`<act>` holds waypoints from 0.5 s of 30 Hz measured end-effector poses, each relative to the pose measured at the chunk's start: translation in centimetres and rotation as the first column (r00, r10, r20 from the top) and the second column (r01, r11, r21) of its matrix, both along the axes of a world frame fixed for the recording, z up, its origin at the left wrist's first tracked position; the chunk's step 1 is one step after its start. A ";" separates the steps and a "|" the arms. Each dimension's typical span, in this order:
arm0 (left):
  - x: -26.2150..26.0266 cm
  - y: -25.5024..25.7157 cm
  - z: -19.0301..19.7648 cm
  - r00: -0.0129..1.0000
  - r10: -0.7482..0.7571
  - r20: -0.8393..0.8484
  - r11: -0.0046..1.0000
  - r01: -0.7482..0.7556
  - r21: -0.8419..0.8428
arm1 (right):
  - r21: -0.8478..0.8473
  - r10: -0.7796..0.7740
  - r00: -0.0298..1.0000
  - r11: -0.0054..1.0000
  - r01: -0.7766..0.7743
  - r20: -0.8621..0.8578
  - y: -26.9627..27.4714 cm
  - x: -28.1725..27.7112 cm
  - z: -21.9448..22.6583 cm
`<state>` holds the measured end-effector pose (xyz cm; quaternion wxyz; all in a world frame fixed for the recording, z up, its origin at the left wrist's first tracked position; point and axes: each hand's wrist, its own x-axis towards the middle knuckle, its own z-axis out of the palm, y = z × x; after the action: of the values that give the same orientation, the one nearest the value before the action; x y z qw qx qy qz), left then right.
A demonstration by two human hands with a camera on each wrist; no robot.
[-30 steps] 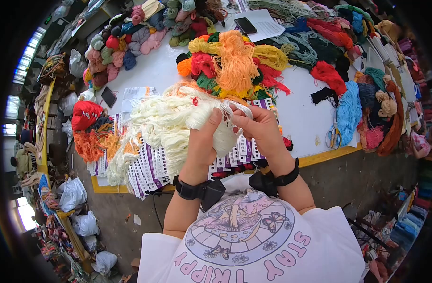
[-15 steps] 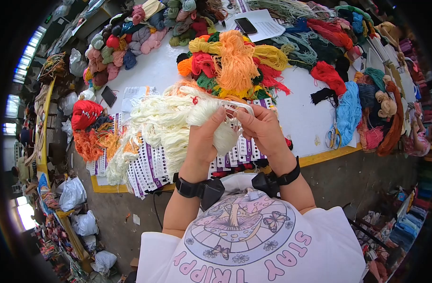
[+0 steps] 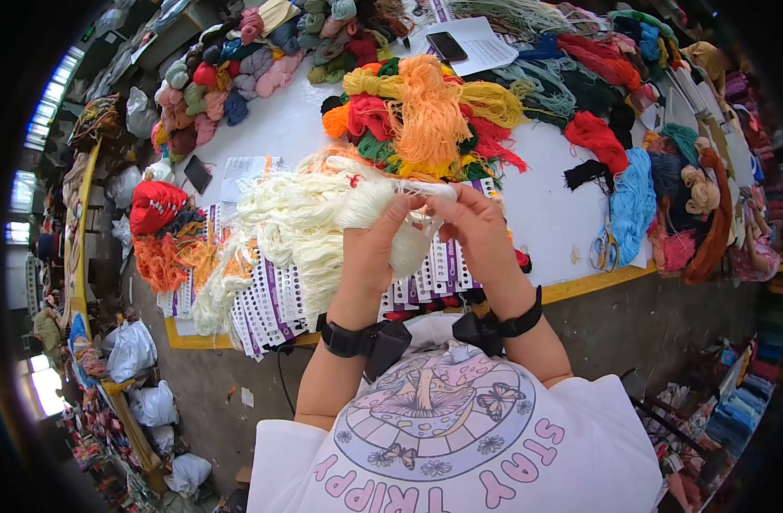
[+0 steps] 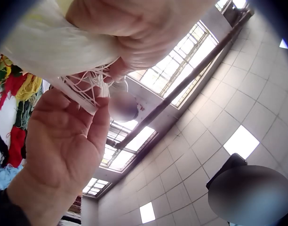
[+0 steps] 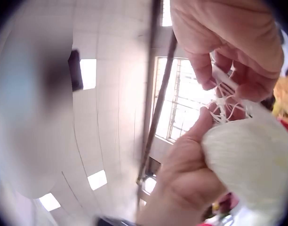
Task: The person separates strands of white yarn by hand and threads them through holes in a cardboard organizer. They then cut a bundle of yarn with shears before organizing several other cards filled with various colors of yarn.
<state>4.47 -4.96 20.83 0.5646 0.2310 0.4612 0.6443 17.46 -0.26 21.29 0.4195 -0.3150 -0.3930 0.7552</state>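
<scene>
Both hands are raised in front of the chest, over the near edge of the table. My left hand [image 3: 373,250] grips a thick cream yarn skein [image 3: 366,205], its thumb pressed on the bundle. Close beside it, my right hand [image 3: 481,231] pinches a loop of the same white yarn [image 5: 222,75] between thumb and fingers. Thin tangled strands [image 4: 90,84] stretch across the small gap between the two hands in the left wrist view. A red tie [image 3: 355,181] shows on the cream yarn further back.
Cream hanks [image 3: 280,214] lie over purple-and-white punched cards [image 3: 267,299]. Behind them is a pile of orange, yellow, red and green yarn [image 3: 426,111]. Scissors [image 3: 605,248] lie by a light blue hank [image 3: 632,201]. Two phones [image 3: 197,173] rest on the table.
The right hand has shifted slightly, its fingers closing in around the white loop, which looked wider a second ago. The left hand stays nearly in place on the skein.
</scene>
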 end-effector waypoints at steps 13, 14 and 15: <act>0.3 0.1 0.1 0.969 0.018 0.247 1.000 -0.014 -0.019 | 0.133 0.012 0.974 0.990 -0.044 0.227 0.0 -0.2 -0.5; 0.4 0.1 0.7 0.971 0.024 0.237 1.000 -0.019 -0.023 | 0.128 0.007 0.976 0.991 -0.036 0.217 0.0 -0.2 -0.5; 0.4 0.0 1.0 0.973 0.030 0.227 0.999 -0.024 -0.026 | 0.098 0.017 0.980 0.994 -0.037 0.196 0.0 -0.2 -0.3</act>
<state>4.90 -4.95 21.86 0.6076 0.1426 0.4040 0.6687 17.30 -0.24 20.96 0.3840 -0.3605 -0.4744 0.7054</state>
